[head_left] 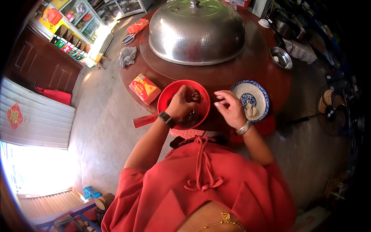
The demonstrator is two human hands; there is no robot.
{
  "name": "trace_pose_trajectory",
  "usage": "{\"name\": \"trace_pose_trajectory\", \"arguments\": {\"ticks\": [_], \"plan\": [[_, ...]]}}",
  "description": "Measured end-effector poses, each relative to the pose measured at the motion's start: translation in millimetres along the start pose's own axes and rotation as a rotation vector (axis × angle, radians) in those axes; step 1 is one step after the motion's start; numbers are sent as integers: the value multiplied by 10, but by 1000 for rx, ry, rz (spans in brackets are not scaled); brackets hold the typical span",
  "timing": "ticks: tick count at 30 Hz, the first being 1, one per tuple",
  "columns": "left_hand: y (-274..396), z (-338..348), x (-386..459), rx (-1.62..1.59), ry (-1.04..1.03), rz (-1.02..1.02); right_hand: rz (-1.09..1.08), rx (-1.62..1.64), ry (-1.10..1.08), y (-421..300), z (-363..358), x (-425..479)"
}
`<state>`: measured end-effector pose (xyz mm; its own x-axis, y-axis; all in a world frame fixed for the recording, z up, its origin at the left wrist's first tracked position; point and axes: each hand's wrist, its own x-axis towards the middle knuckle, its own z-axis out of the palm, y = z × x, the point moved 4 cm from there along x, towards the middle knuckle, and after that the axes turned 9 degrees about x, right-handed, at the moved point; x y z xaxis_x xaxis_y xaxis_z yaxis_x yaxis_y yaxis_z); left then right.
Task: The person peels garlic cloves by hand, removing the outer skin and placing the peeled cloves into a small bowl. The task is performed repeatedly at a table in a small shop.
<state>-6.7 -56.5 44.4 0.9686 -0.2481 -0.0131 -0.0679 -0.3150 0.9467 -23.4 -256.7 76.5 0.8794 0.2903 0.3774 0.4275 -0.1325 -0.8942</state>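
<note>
A red plastic bowl (206,90) stands at the near edge of the round table, with dark brown lumps (196,95) and what looks like dark liquid inside. My left hand (183,104) reaches down into it; the curled fingers hide whatever they touch. To the right of the bowl, my right hand (231,107) hovers with fingers apart and nothing in them. Its wrist side overlaps the rim of a blue-and-white patterned plate (236,87). On this plate lie a few pale, small pieces (251,111), too small to name surely.
A large perforated steel dome cover (197,37) fills the table's middle. A red-and-yellow box (145,88), grey cloth (127,56), scissors (129,38) and orange plastic bag (137,26) lie left. A steel bowl (281,58) sits right. A fan (330,111) stands beyond the table's right side.
</note>
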Motion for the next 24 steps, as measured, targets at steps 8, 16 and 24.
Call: {"name": "trace_pose_trajectory", "arguments": {"ticks": [8, 16, 24], "plan": [[402, -191, -410, -474, -54, 130, 13, 170, -83, -202, 610, 209], [413, -332, -611, -238, 184, -45, -165, -20, -88, -331, 722, 217], [372, -303, -622, 55, 289, 143, -356, -194, -38, -434, 744, 195]]}}
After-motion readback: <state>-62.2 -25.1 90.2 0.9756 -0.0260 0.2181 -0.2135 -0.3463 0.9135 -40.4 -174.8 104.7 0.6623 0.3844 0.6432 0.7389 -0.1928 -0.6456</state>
